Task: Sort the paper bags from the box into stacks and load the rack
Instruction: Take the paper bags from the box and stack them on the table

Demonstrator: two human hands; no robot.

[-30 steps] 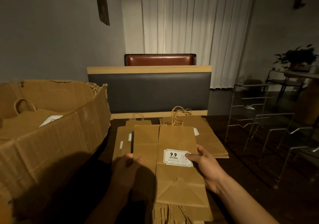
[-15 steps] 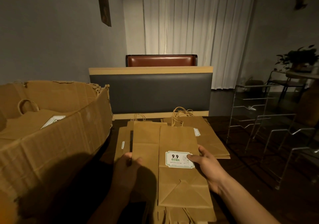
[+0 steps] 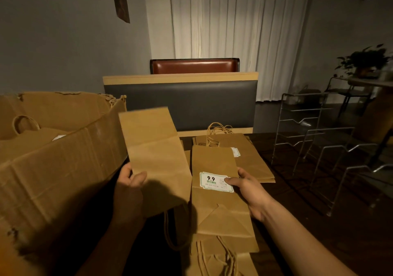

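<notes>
The left hand [image 3: 129, 182] has lifted a plain brown bag [image 3: 157, 158] clear of the pile; a second ago that bag lay flat alongside the labelled one, and now it tilts up in the air, its top edge in front of the torn corner of the cardboard box [image 3: 63, 169]; the thumb lies across the bag's face and the fingers curl behind it, so the hand is clamped on the bag's lower left edge; a twisted paper handle hangs down from it; the right hand [image 3: 248, 190] has not moved, thumb pressed on the white "9.9" label [image 3: 212, 181] of the labelled bag [image 3: 217, 190], fingers wrapped under that bag's right edge; the two hands are now apart, each holding its own bag; the labelled bag rests on the near pile, with another stack of bags [image 3: 251, 158] flat on the dark table [image 3: 297, 190] beyond it; more bags lie in the box; the wire rack [image 3: 319, 148] stands to the right with no bags visible in it; the split suggests that sorting is under way, one bag being parted from the other for a separate stack, and loading of the rack is yet to begin
</notes>
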